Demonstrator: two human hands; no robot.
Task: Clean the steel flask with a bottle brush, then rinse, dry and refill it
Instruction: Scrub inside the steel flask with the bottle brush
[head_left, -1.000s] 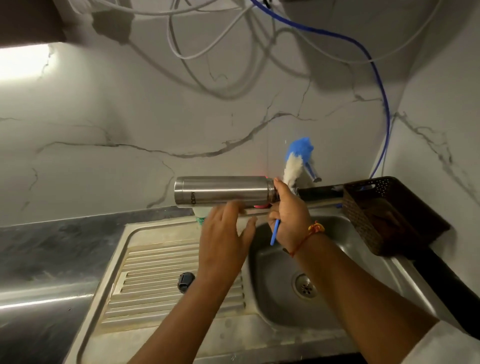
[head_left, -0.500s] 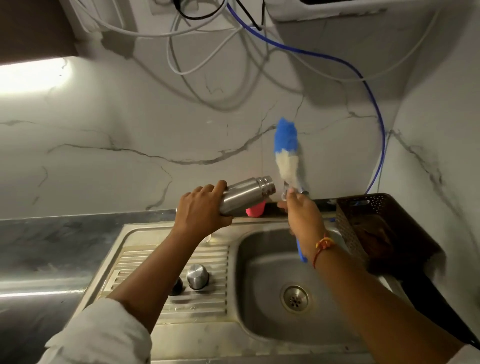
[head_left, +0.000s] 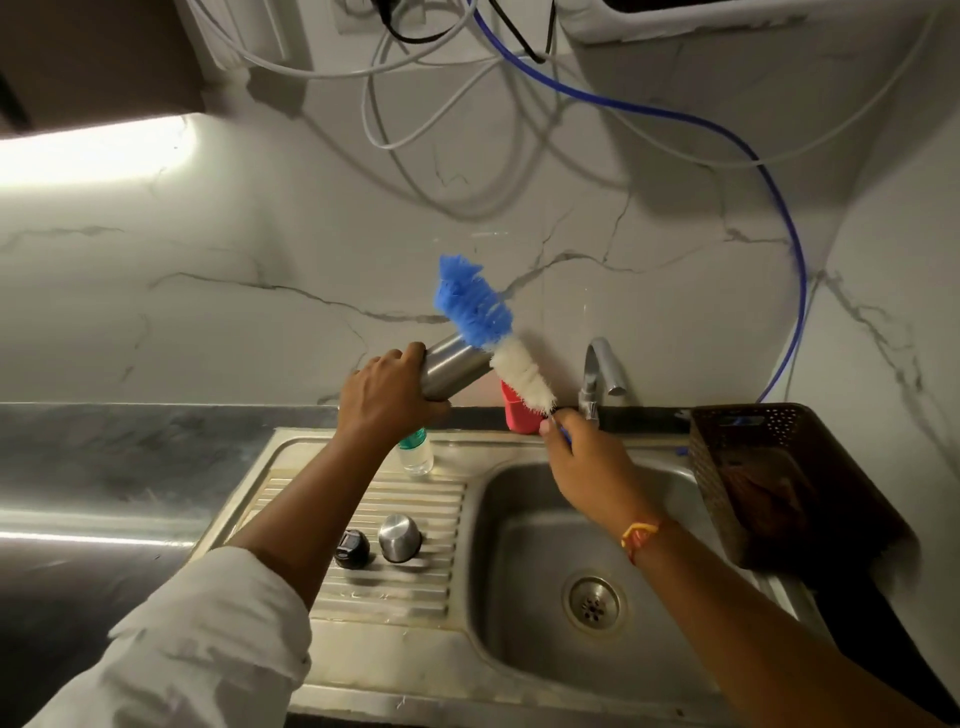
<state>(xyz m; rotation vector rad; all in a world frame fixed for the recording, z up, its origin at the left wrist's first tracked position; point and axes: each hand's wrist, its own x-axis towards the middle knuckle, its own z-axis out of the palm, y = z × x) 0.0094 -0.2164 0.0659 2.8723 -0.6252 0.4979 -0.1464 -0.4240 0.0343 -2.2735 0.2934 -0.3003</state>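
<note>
**Brush poised beside the flask mouth, above the sink**

At the centre of the frame the left hand (head_left: 387, 397) is wrapped tight around the steel flask (head_left: 454, 364), held in the air and tilted with its mouth up and to the right. The right hand (head_left: 587, 457) is closed on the blue handle of the bottle brush (head_left: 493, 332); the bristle head crosses in front of the flask's mouth, so whether it has gone in cannot be told.

The likeliest slip, as I judge it, is the wide blue tip catching on the narrow rim and flicking water, or the smooth steel body turning in the grip if the push comes off-axis.

Room is tight to the right: the tap (head_left: 600, 374) and a red cup (head_left: 519, 415) stand just beside the brush hand. A small clear bottle (head_left: 415, 454) sits below the flask, and two caps (head_left: 376, 540) lie on the drainboard. The sink (head_left: 524, 587) bowl lower right is open.
</note>
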